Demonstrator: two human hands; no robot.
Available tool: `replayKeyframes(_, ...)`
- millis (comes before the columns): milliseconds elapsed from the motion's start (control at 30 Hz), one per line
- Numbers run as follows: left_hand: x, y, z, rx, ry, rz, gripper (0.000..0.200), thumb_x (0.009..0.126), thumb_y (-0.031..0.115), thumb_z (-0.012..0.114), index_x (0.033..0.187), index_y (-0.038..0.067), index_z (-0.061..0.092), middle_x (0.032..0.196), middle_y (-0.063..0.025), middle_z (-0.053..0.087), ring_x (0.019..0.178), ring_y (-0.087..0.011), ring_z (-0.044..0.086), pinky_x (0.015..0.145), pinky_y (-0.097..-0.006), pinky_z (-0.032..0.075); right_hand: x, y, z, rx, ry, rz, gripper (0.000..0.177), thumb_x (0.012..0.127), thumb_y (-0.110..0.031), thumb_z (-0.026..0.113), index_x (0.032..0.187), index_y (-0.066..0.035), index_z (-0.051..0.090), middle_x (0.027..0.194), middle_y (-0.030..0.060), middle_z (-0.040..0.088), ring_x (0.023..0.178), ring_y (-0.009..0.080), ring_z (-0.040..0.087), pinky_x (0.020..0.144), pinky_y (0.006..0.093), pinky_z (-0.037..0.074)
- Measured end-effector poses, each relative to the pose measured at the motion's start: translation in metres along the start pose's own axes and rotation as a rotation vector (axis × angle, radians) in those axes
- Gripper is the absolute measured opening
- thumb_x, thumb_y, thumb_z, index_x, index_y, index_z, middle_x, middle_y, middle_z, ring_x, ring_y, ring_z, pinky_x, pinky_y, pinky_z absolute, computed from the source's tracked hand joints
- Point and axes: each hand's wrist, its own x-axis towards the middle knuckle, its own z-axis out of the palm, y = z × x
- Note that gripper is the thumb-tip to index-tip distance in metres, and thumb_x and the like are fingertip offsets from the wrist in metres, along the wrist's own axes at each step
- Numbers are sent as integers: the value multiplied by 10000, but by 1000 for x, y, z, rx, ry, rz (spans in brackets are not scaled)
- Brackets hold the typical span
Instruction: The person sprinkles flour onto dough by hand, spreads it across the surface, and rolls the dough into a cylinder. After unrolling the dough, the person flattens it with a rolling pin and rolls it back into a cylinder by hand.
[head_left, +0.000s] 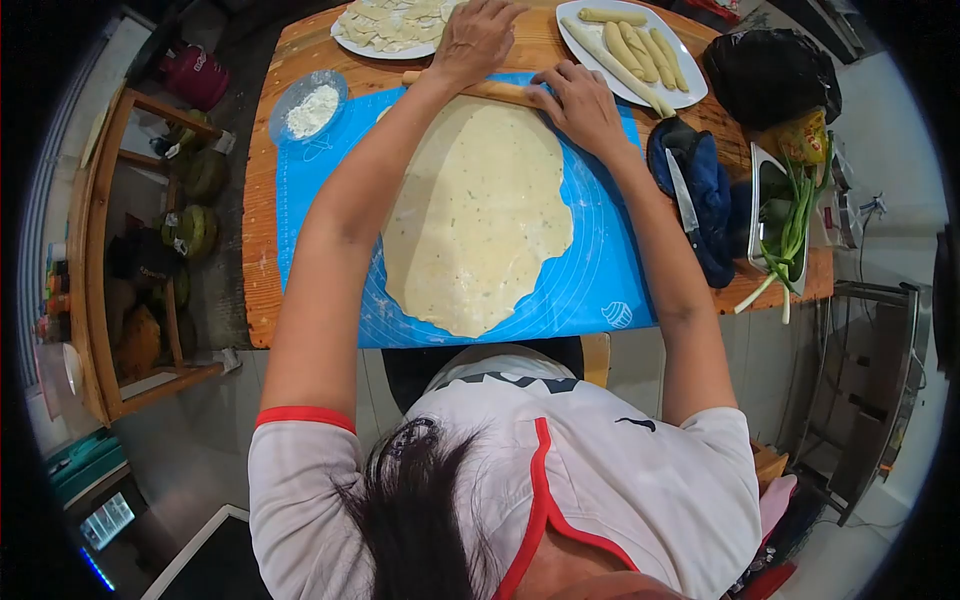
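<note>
A large, thin sheet of rolled dough with green flecks lies on a blue silicone mat. Across its far edge rests a wooden rolling pin. My right hand is at the pin's right end, thumb and fingers closed around it. Raised beyond the pin, my left hand has its fingers loosely stretched, with nothing visible in them. It is close to a white plate of flat, floured dough pieces. My left wrist hides part of the pin.
A bowl of flour stands at the mat's left corner. At the far right, a white plate holds several dough rolls. A knife lies on dark blue cloth, beside a metal tray with green onions.
</note>
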Motion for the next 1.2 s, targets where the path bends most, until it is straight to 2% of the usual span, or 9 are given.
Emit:
replayKeyframes(200,-5,12,-43,-72,179,-70,211,887,89,657,1097,77,673,968,-80,677,951,-287,645,846,-424,496,-11,4,-14,172,-69,17,280,978,-272,611,1130,-40,652,998,163,604,966,346,608,823,453,494)
replayKeyframes(400,-61,13,-128,-205,-188,-386,146,936,137,654,1047,59,708,982,-111,670,801,-279,674,694,-386,537,-63,-2,-69,90,-12,337,259,972,-164,599,1186,-21,622,1026,201,613,985,387,614,835,486,511)
replayKeyframes(500,-96,4,-139,-74,-366,-499,210,928,177,661,1094,59,715,1016,-119,675,953,-310,669,809,-424,532,-84,-10,-81,-18,1,394,285,974,-139,593,1238,-31,609,1033,199,613,961,382,614,828,478,514)
replayKeyframes(633,-111,2,-137,0,-340,-492,240,942,203,661,1099,36,732,1034,-123,690,930,-309,680,822,-391,528,-95,-9,-74,-61,-23,420,320,964,-144,612,1268,-43,606,1081,186,611,958,359,608,849,476,503)
replayKeyframes(833,-111,2,-137,-74,-389,-610,207,932,192,664,1024,29,753,1037,-125,692,958,-309,675,832,-392,523,-65,-28,-78,2,21,248,398,929,-195,665,1295,-51,602,1184,167,609,1102,367,576,967,513,451)
replayKeyframes(933,-110,0,-135,-103,-400,-642,191,929,172,653,1014,28,746,1025,-132,685,969,-317,670,842,-399,521,-43,-48,-48,158,-37,107,494,980,-310,599,1382,-28,539,1360,212,553,1284,400,502,1098,505,384)
replayKeyframes(1000,-112,1,-134,-120,-407,-619,186,930,152,640,1035,30,732,1046,-142,674,1002,-326,660,868,-409,516,-31,-66,-12,72,-151,-30,634,1033,-458,450,1463,7,444,1510,236,435,1441,394,356,1219,509,220)
replayKeyframes(1067,-121,6,-131,-73,-326,-547,219,935,135,623,1118,38,693,1096,-156,656,1061,-337,634,912,-417,500,-17,-91,26,170,-268,-118,724,1050,-526,328,1501,39,367,1566,231,361,1491,352,281,1248,520,99)
replayKeyframes(1200,-133,13,-135,-88,-293,-473,396,885,57,614,1280,39,592,1204,-170,595,1126,-359,570,963,-439,480,11,-131,40,170,-346,-237,664,1063,-462,343,1539,1,320,1604,178,324,1509,284,263,1251,514,55)
